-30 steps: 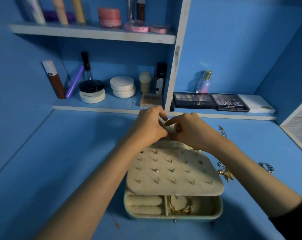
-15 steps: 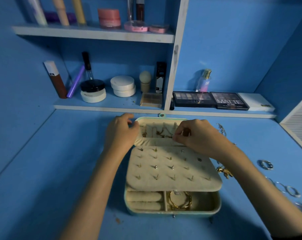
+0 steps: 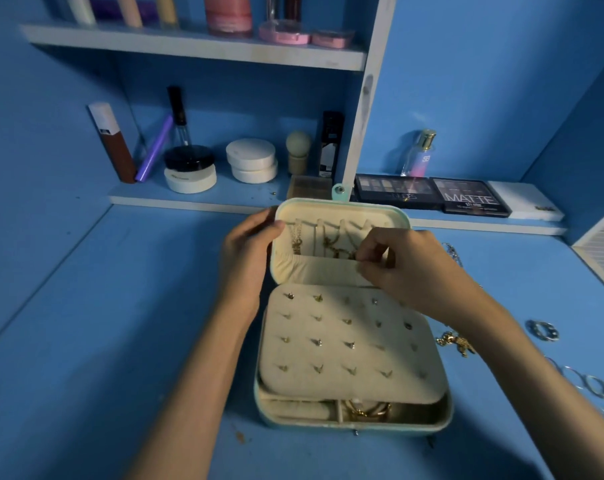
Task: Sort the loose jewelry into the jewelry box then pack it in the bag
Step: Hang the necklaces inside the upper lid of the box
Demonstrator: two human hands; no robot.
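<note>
Left grip (image 3: 248, 251) is clamped on the lid (image 3: 342, 209) edge of the open jewelry box (image 3: 363, 426), which sits mid-surface (image 3: 86, 341). Hold it there so the lid can't flop. Right grip (image 3: 397, 268) seems to be pinching the gold necklace (image 3: 335, 249) at the pocket lip. I'd feed the chain in slowly to avoid tangles. Rings (image 3: 543, 330) lie loose further right.

Dim, blue-tinted overhead light. Soft shadows pool on the surface (image 3: 86, 375), near right. Wide-angle bending at edges; far top shelf (image 3: 196, 50) slightly soft.
</note>
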